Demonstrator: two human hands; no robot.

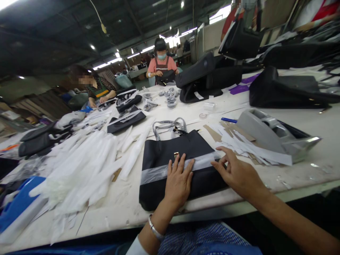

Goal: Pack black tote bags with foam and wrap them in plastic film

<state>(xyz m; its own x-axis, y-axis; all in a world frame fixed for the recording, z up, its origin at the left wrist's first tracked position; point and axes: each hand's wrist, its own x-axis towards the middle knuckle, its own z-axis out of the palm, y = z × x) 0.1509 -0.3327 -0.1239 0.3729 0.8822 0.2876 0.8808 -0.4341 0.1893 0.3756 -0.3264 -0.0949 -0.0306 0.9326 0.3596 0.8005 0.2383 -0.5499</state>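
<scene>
A black handbag [162,148] lies flat on the table before me, its handle [170,124] wrapped in clear plastic and pointing away. Across its front runs a translucent white strip [154,174], just below a small gold clasp [176,154]. My left hand [178,179] rests flat on the bag and strip, fingers spread. At the bag's right edge, my right hand [236,171] is by the strip's end, with thumb and forefinger apart; its other fingers are partly hidden.
White strips [90,166] are heaped on the left. A grey tape dispenser [268,131] stands right, beside paper strips [239,141] and a blue pen [228,120]. More black bags [284,88] lie further back. Co-workers [161,65] work across the table.
</scene>
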